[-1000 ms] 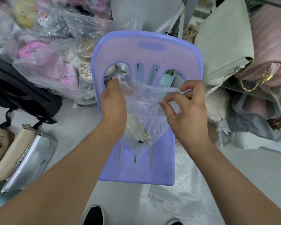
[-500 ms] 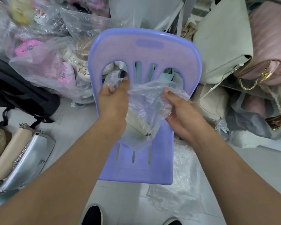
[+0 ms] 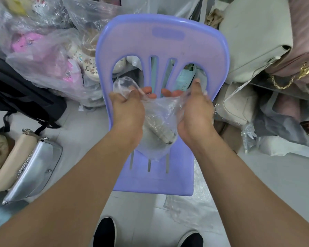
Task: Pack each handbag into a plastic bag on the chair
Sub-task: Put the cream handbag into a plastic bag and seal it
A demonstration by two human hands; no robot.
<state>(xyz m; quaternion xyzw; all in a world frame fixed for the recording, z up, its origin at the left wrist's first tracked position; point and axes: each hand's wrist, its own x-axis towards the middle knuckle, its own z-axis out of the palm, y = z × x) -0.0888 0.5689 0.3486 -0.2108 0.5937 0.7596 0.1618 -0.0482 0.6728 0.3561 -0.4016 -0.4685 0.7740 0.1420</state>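
Clear plastic is bunched between both hands over the seat of a lilac chair [image 3: 155,182]. The left hand [image 3: 128,111] has its grip closed on the upper left corner of the bag [image 3: 161,111], so that a loop of film sticks up above the knuckles. The right hand [image 3: 194,111] has its grip closed on the other side of the mouth, thumb pointing up toward the chair back, with crumpled film spilling past its outer edge. Fingertips of both hands show through the plastic at the top, close together. Inside the bag lies a pale handbag [image 3: 161,133], tilted, its dark lower corner pointing down to the right; the bottom of the bag sags onto the seat just above three slots. On the floor to the left, well apart from the chair, a silver bag [image 3: 36,168] leans against a cream bag [image 3: 11,164], and a black backpack [image 3: 20,91] lies behind them. Sacks of clear plastic holding pink and patterned goods are heaped behind the chair's left side. To the right are stacked a large off-white bag [image 3: 257,38] and a pink quilted one [image 3: 305,41] with a gold chain. More loose plastic [image 3: 191,211] lies on the floor by the chair's right front corner, and two black shoes show at the bottom edge.
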